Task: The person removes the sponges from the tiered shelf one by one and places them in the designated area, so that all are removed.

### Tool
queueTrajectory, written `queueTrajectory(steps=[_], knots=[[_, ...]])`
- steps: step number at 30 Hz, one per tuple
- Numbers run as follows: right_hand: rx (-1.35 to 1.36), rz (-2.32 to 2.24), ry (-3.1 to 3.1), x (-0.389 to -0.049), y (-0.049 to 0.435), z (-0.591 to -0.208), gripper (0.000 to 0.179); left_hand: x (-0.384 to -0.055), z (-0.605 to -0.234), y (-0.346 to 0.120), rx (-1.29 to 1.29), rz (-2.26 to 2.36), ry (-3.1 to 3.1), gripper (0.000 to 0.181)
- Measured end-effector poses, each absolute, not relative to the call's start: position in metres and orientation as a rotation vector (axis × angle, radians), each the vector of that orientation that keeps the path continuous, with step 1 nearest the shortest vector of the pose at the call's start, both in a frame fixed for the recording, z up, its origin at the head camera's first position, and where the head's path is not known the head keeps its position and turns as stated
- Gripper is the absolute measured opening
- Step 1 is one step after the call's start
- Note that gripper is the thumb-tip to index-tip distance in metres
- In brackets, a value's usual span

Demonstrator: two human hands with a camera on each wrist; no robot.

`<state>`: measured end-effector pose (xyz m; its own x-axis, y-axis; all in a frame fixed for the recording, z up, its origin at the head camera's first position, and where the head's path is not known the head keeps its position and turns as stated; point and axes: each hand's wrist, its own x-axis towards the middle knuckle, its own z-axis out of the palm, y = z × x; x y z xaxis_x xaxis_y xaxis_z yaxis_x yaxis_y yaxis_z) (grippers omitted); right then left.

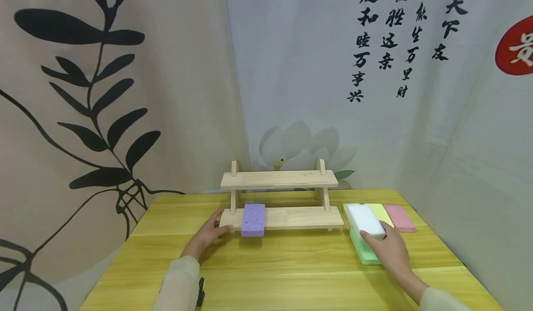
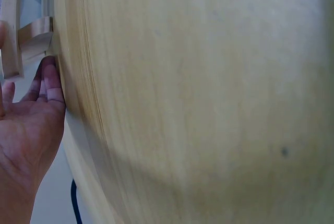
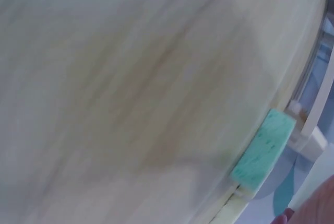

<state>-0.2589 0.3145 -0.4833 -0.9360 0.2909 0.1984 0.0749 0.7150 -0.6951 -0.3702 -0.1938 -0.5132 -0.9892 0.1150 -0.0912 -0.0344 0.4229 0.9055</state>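
My left hand (image 1: 207, 235) holds the left end of the lower board of a two-tier wooden rack (image 1: 304, 217), thumb at the front edge and fingers round the side. In the left wrist view that hand (image 2: 28, 125) is palm-up beside the rack's foot (image 2: 36, 33). On the lower board, near its left end, lies a purple sponge (image 1: 253, 220), its front overhanging. My right hand (image 1: 391, 248) pinches a white sponge (image 1: 364, 220) above a green sponge (image 1: 364, 251) and a yellow sponge (image 1: 380, 213). In the right wrist view, the green sponge (image 3: 265, 148) shows; the hand (image 3: 315, 203) is mostly cut off.
A pink sponge (image 1: 399, 218) lies on the table to the right of the yellow one. The rack's upper board (image 1: 279, 179) bears nothing. Behind the wooden table (image 1: 291, 274) hangs a printed curtain (image 1: 191, 93), with another side of cloth at the right.
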Motion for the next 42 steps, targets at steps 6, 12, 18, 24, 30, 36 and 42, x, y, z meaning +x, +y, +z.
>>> queueTrajectory(steps=[6, 12, 18, 24, 30, 36, 42], knots=[[-0.362, 1.025, -2.646, -0.253, 0.339, -0.489, 0.092, -0.370, -0.512, -0.193, 0.077, 1.622, 2.523, 0.092], [-0.406, 1.018, -2.624, -0.246, 0.358, -0.496, 0.092, -0.370, -0.512, -0.194, 0.075, 1.629, 2.514, 0.092], [-0.414, 0.974, -2.652, -0.243, 0.373, -0.502, 0.095, -0.369, -0.512, -0.197, 0.053, 1.632, 2.517, 0.091], [-0.394, 0.927, -2.683, -0.239, 0.380, -0.507, 0.093, -0.370, -0.515, -0.198, 0.063, 1.630, 2.521, 0.091], [-0.402, 0.891, -2.696, -0.236, 0.383, -0.510, 0.092, -0.371, -0.517, -0.198, 0.078, 1.638, 2.517, 0.091], [-0.402, 0.885, -2.734, -0.236, 0.385, -0.510, 0.093, -0.371, -0.517, -0.197, 0.084, 1.636, 2.513, 0.091], [-0.376, 0.874, -2.752, -0.236, 0.387, -0.513, 0.090, -0.371, -0.515, -0.195, 0.090, 1.632, 2.513, 0.091]])
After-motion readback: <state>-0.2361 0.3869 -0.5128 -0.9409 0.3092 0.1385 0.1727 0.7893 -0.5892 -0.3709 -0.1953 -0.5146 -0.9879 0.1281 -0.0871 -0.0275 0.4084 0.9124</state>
